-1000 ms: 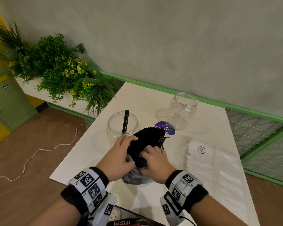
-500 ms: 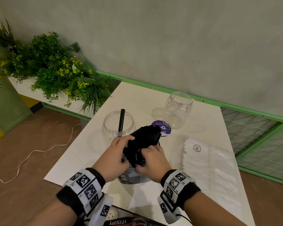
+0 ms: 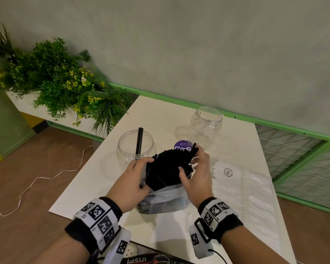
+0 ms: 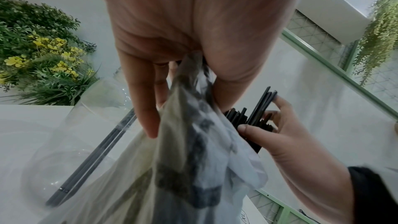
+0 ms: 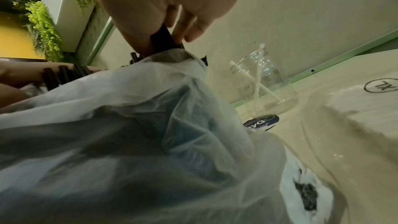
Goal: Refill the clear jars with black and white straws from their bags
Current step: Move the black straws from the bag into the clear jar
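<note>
A thin plastic bag [image 3: 166, 201] packed with black straws [image 3: 168, 168] stands on the white table [image 3: 95, 180]. My left hand [image 3: 133, 178] grips the bag's left side [image 4: 189, 125]. My right hand [image 3: 196, 168] pinches a few black straws [image 4: 261, 106] at the bundle's right edge, lifted slightly above the rest. A clear jar [image 3: 135, 145] behind the bag holds a few black straws [image 3: 139, 141]. A second clear jar [image 3: 207, 126], further back right, holds two white straws [image 5: 257, 83]. A flat clear bag of white straws [image 3: 234, 185], marked XL, lies to the right.
A purple round sticker [image 3: 182, 145] lies on the table behind the bag. A planter with green plants [image 3: 61, 88] stands left of the table by the wall. A white cable [image 3: 36, 185] runs across the brown floor. A green wire-mesh frame [image 3: 301, 162] stands to the right.
My right hand has shifted from the front of the bundle to its right edge and pulled a few black straws up out of it. The left hand keeps its hold on the bag.
</note>
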Demonstrator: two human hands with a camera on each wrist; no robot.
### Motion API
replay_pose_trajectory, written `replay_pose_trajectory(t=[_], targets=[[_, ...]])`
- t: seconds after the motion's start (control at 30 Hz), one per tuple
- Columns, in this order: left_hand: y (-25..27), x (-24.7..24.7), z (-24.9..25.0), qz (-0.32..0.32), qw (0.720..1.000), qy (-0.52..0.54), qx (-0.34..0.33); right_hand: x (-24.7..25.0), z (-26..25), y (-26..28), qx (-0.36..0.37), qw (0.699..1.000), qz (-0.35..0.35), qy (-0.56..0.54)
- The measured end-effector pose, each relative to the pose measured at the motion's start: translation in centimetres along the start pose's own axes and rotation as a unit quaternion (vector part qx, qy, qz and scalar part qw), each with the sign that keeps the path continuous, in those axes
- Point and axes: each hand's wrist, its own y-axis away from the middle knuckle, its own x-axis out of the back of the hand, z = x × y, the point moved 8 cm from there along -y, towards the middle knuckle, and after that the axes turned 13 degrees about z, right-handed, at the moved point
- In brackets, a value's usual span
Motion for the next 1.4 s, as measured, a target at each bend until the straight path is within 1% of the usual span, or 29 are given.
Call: replay_pose_trajectory(t=[0.07,0.13,0.2,0.3,0.33,0.4,0.47,0.57,0.6,0.67,0.73,0.8,0.9,0.97,1.03,1.13,1.23,1.3,1.4], targets=[[0.0,0.0,0.0,-0.001,1.000,0.001,0.001,0.5,0.1,-0.4,0.040,0.998,0.023,0.035],[0.1,-0.1,0.0,-0.002,1.000,-0.001,0.002,0.6,-0.2,-0.8,0.083,0.994,0.022,0.063],[0.0,-0.1,0.0,-0.001,1.000,-0.004,0.000,0.2,-0.3,-1.0,0.107,0.992,-0.005,0.073],[0.0,0.0,-0.2,0.003,1.000,-0.003,0.000,-0.9,-0.2,-0.7,0.144,0.984,-0.067,0.077],[0.0,0.1,-0.2,0.007,1.000,-0.003,0.003,-1.1,-0.1,-0.6,0.151,0.983,-0.074,0.071],[0.0,0.3,-0.2,0.016,1.000,0.005,0.005,-0.9,0.0,-0.6,0.145,0.985,-0.069,0.061],[0.0,0.5,-0.1,0.023,1.000,0.010,0.001,-0.1,-0.7,-0.6,0.147,0.986,-0.048,0.062],[0.0,0.4,0.1,0.028,1.000,0.005,-0.004,1.2,-3.8,0.3,0.192,0.981,-0.019,0.026],[0.0,0.4,0.2,0.029,1.000,0.003,-0.006,1.3,-4.9,1.0,0.210,0.977,-0.030,0.000],[-0.1,0.3,0.2,0.034,0.999,-0.002,-0.011,0.2,-6.1,2.7,0.231,0.967,-0.101,-0.038],[-0.1,0.3,0.2,0.036,0.999,-0.004,-0.015,-1.5,-5.7,4.1,0.211,0.957,-0.193,-0.041],[-0.1,0.2,0.2,0.037,0.999,-0.005,-0.018,-2.9,-4.3,4.5,0.151,0.957,-0.247,-0.027],[-0.1,0.2,0.1,0.040,0.999,-0.002,-0.022,-4.1,-2.7,4.3,0.074,0.960,-0.269,0.018],[-0.1,0.1,0.2,0.040,0.999,-0.006,-0.022,-4.8,-2.2,4.2,0.032,0.957,-0.286,0.034],[0.0,0.0,0.4,0.044,0.999,-0.013,-0.018,-5.5,-2.2,4.2,0.010,0.952,-0.302,0.059],[0.0,0.1,0.3,0.059,0.998,-0.017,-0.007,-6.7,-2.5,4.8,0.033,0.944,-0.308,0.113],[-0.2,0.2,0.0,0.061,0.998,-0.025,0.005,-7.0,-2.2,5.0,0.006,0.942,-0.304,0.140],[-0.3,0.3,-0.1,0.055,0.998,-0.033,0.006,-6.9,-2.2,4.6,-0.001,0.947,-0.295,0.129],[-0.4,0.5,-0.3,0.050,0.998,-0.040,0.005,-6.2,-2.4,3.4,0.005,0.967,-0.245,0.069]])
